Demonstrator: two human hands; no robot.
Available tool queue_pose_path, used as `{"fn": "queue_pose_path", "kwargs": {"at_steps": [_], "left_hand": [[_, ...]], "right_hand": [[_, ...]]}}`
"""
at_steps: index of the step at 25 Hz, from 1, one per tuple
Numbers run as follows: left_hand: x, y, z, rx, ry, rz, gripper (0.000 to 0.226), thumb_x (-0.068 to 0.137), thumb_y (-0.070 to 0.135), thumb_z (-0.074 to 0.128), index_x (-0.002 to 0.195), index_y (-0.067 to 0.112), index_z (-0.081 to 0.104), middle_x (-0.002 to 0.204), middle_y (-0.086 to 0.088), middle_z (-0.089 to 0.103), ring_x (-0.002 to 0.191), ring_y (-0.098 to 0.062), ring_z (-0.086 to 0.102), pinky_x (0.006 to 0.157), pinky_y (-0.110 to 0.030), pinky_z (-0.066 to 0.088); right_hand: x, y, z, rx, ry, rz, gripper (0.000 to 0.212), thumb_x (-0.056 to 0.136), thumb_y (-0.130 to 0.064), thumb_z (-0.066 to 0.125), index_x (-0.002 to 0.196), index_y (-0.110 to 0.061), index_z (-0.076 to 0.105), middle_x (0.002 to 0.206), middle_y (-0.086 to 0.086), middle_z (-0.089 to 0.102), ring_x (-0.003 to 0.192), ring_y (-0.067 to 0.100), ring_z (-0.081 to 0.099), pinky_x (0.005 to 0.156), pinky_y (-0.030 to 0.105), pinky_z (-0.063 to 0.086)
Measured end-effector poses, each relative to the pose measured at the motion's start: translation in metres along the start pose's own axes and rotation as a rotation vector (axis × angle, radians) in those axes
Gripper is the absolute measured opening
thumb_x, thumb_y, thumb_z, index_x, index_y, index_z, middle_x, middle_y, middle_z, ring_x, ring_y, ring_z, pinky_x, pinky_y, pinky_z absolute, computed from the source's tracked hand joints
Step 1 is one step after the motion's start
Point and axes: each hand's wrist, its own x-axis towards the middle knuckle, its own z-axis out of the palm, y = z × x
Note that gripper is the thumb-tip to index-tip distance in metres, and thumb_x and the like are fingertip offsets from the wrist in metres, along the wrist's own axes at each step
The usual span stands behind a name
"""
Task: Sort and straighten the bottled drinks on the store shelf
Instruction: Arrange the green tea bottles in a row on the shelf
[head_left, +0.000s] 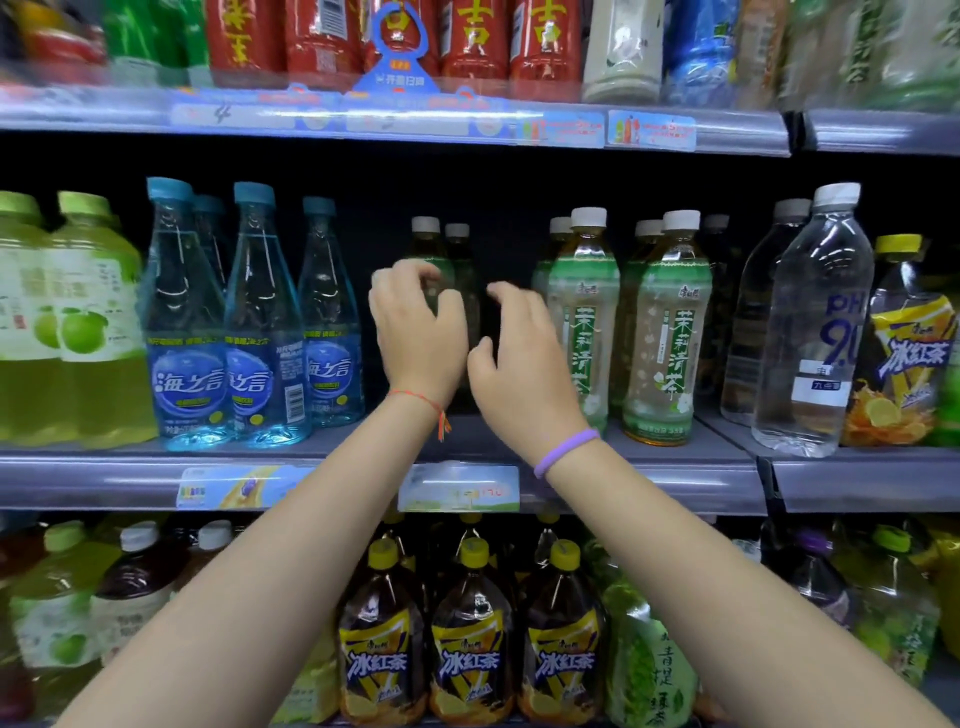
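The blue bottles (184, 322) are clear, glossy plastic with shiny film labels and matt blue plastic caps. The jasmine tea bottles (665, 332) are smooth translucent plastic wrapped in glossy green printed sleeves, capped in matt white plastic. The tall water bottle (815, 322) is clear ribbed plastic catching highlights. The shelf edge (104, 475) looks like smooth, satin grey metal fronted by clear plastic price strips holding paper tags (460, 488). One wrist wears a thin orange thread (423, 400), the other a smooth purple rubbery band (566, 451).
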Motion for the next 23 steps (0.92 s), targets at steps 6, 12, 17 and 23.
{"fn": "queue_pose_path", "kwargs": {"at_steps": [6, 12, 17, 23], "left_hand": [[0.024, -0.034, -0.005, -0.024, -0.479, -0.541, 0.073, 0.076, 0.018, 0.061, 0.143, 0.009, 0.033, 0.128, -0.014, 0.058, 0.117, -0.032, 0.058, 0.099, -0.038, 0.048], [0.026, -0.044, -0.011, -0.276, -0.512, -0.706, 0.089, 0.052, 0.040, 0.062, 0.131, 0.001, 0.053, 0.101, -0.008, 0.069, 0.084, -0.022, 0.067, 0.067, -0.030, 0.053], [0.015, -0.035, -0.016, -0.359, -0.518, -0.617, 0.080, 0.065, 0.050, 0.086, 0.122, 0.010, 0.045, 0.105, 0.001, 0.064, 0.095, -0.015, 0.066, 0.081, -0.032, 0.056], [0.014, -0.034, -0.023, -0.290, -0.456, -0.462, 0.041, 0.075, 0.042, 0.077, 0.105, 0.016, 0.071, 0.097, 0.001, 0.075, 0.089, -0.014, 0.072, 0.071, -0.024, 0.056]], "right_hand": [[0.034, -0.004, 0.036, 0.157, -0.396, 0.443, 0.043, 0.092, -0.012, 0.053, 0.133, -0.005, 0.041, 0.123, 0.013, 0.058, 0.106, 0.029, 0.058, 0.079, 0.031, 0.045], [0.023, -0.009, 0.048, 0.188, -0.309, 0.452, 0.052, 0.083, -0.020, 0.062, 0.127, -0.008, 0.038, 0.123, 0.014, 0.053, 0.110, 0.033, 0.058, 0.088, 0.042, 0.052], [0.010, -0.010, 0.038, 0.026, -0.170, 0.371, 0.052, 0.081, -0.030, 0.066, 0.121, -0.011, 0.039, 0.124, 0.009, 0.038, 0.119, 0.029, 0.040, 0.098, 0.045, 0.045], [0.005, 0.001, 0.035, 0.241, -0.338, 0.456, 0.055, 0.084, -0.029, 0.066, 0.126, -0.012, 0.036, 0.115, 0.010, 0.056, 0.090, 0.023, 0.059, 0.059, 0.029, 0.042]]}}
